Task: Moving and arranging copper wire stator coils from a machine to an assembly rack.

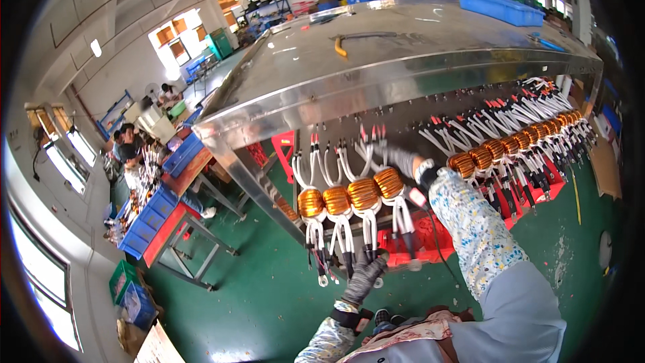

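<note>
Copper-wound ring coils with white sleeved leads lie in a row on the shelf under the metal table. Nearest me are the left coil, the second coil, the third coil and the right coil. My left hand, in a grey striped glove, is closed around the black-sleeved lower leads hanging below the third coil. Beyond the right coil, my gloved right hand reaches in among the upper white leads. Motion blurs its fingers, and its grip cannot be made out.
More coils continue along the shelf to the right, above red crates. The metal tabletop carries a yellow-handled tool and a blue tray. People sit at left beside a blue bin on a red-topped bench.
</note>
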Motion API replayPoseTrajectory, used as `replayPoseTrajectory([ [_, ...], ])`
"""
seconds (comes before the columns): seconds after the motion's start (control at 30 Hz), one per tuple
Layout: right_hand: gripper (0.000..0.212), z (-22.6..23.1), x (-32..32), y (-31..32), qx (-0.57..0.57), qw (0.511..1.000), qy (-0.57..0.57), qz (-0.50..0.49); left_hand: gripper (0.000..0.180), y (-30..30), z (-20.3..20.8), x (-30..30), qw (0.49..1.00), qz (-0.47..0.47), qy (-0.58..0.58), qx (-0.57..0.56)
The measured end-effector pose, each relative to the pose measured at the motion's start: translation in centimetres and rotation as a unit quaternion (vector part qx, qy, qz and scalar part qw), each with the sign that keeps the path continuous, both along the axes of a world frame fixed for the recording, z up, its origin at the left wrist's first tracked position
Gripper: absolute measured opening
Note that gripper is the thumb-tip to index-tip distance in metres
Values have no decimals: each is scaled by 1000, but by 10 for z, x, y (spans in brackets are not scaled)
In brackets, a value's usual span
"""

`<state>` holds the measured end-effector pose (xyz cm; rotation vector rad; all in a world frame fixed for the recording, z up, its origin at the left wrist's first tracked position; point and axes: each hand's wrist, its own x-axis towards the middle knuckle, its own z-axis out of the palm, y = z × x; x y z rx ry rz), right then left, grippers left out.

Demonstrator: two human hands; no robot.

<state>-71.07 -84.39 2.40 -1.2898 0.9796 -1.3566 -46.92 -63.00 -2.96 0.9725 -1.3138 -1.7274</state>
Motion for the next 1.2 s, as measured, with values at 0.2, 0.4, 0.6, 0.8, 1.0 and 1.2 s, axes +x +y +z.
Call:
replayPoseTrajectory([
  [0.2, 28, -4, -7, 63, 305, 946, -113, -7, 22, -18, -28, -9, 993, -87, 19, 81],
  [0.4, 26, -12, 9, 76, 278, 941, -183, -65, 16, -11, -19, 9, 997, -32, -76, 13],
  [0.6, 25, -25, 7, 72, 272, 921, -278, -36, 29, -15, -13, 12, 997, -30, -60, -32],
  [0.8, 23, -23, 22, 70, 254, 923, -276, -80, 43, -12, -22, 16, 998, -40, -40, -28],
  [1.0, 35, -30, 18, 122, -115, 806, 459, -355, 83, 25, -80, 40, 992, -101, 78, 15],
  [1.2, 38, 14, 15, 254, -88, 908, 338, -232, 66, 70, -150, 21, 974, -176, -40, 140],
])
